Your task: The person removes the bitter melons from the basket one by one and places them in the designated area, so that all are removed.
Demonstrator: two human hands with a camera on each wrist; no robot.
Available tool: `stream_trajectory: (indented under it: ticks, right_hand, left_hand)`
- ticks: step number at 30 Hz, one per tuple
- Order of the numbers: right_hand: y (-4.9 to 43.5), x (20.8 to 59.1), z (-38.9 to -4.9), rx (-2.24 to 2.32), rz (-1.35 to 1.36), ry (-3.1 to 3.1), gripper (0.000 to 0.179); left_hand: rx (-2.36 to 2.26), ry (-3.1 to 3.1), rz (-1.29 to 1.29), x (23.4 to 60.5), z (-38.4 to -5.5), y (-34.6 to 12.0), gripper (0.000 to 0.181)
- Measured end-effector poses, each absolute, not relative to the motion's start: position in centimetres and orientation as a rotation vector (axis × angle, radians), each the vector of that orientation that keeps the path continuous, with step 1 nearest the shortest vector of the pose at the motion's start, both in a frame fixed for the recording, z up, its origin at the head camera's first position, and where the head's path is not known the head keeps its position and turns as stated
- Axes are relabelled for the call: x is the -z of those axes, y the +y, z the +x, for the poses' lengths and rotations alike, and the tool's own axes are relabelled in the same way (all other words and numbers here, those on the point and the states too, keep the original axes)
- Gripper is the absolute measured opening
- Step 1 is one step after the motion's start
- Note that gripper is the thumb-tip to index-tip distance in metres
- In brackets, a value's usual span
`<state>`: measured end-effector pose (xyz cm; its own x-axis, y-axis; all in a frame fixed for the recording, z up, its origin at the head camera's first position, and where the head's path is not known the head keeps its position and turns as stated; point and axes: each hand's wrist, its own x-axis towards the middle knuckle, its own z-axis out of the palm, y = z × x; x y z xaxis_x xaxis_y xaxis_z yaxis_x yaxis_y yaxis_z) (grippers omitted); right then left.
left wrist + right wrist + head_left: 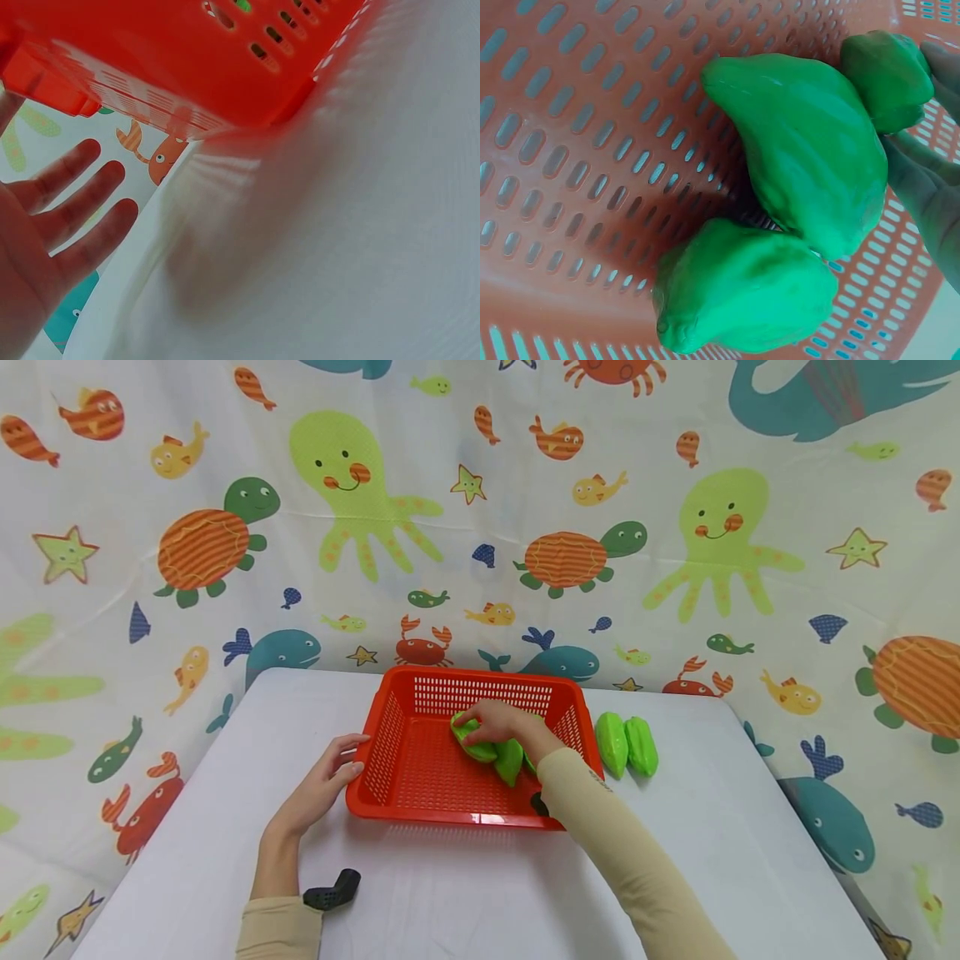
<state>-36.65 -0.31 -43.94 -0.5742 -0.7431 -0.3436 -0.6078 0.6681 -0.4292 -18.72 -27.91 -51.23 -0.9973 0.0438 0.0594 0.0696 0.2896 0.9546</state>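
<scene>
Here's the right hand (498, 722) inside the red basket (420, 814), thumb and finger pinching one green fruit (881, 79). The hold looks slim: that glossy skin could slip loose onto the neighbouring fruits (810, 142) toward the basket's right. At the basket's left rim, the left hand (318, 785) lies with fingers extended, touching, gripping nothing, so a bump from the right sleeve (600, 818) could skid the basket into the outside pair (612, 743) just right of it.
</scene>
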Motion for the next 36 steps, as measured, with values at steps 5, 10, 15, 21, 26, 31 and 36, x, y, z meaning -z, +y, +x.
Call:
stream_trajectory:
  ticks: [5, 10, 15, 21, 26, 31, 36]
  right_hand:
    - [-0.36, 43.94, -36.68, 0.373, -1.044, 2.369, 0.041]
    - [-0.39, 43.96, -36.57, 0.379, -1.063, 2.345, 0.042]
    - [-0.48, 44.05, -36.38, 0.360, -1.083, 2.340, 0.045]
    - [-0.59, 44.06, -36.07, 0.338, -1.038, 2.353, 0.047]
    - [-0.60, 44.14, -36.11, 0.316, -1.073, 2.366, 0.046]
    - [-0.57, 44.20, -36.31, 0.329, -1.124, 2.389, 0.045]
    - [-0.37, 43.79, -36.34, 0.415, -1.153, 2.400, 0.044]
  left_hand:
    - [1.848, -2.503, -0.120, 51.26, -18.76, -27.94, 0.051]
    - [1.839, -2.506, -0.134, 51.22, -18.76, -28.05, 0.051]
    - [1.848, -2.505, -0.131, 51.29, -18.68, -28.17, 0.051]
    - [1.849, -2.507, -0.130, 51.36, -18.60, -28.33, 0.052]
    - [1.854, -2.503, -0.133, 51.32, -18.56, -28.23, 0.052]
    - [1.859, -2.501, -0.135, 51.31, -18.55, -28.17, 0.051]
    - [1.849, -2.506, -0.123, 51.27, -18.48, -28.13, 0.052]
